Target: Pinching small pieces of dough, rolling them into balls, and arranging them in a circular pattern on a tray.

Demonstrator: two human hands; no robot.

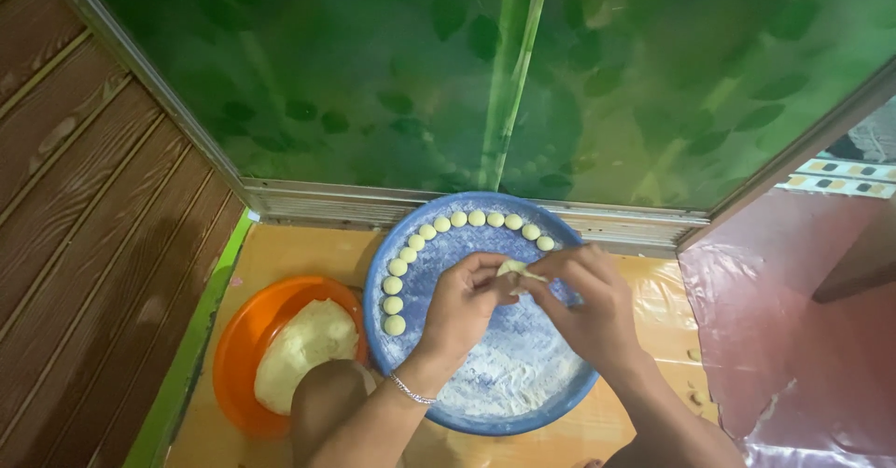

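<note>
Both my hands meet over a round blue tray (560, 403) dusted with white flour. My left hand (462, 305) and my right hand (583, 305) pinch one small piece of pale dough (512, 267) between their fingertips. Several small dough balls (396, 305) line the tray's left and far rim in a curved row. A thin bracelet circles my left wrist (411, 391). To the left stands an orange bowl (238, 337) holding a large lump of pale dough (303, 351).
The tray and bowl sit on an orange-yellow floor covering (299, 249). A green leaf-patterned panel (392, 76) rises just behind them. Brown wooden boards (84, 225) lie at the left, red plastic sheeting (803, 337) at the right. My knee (327, 403) is beside the bowl.
</note>
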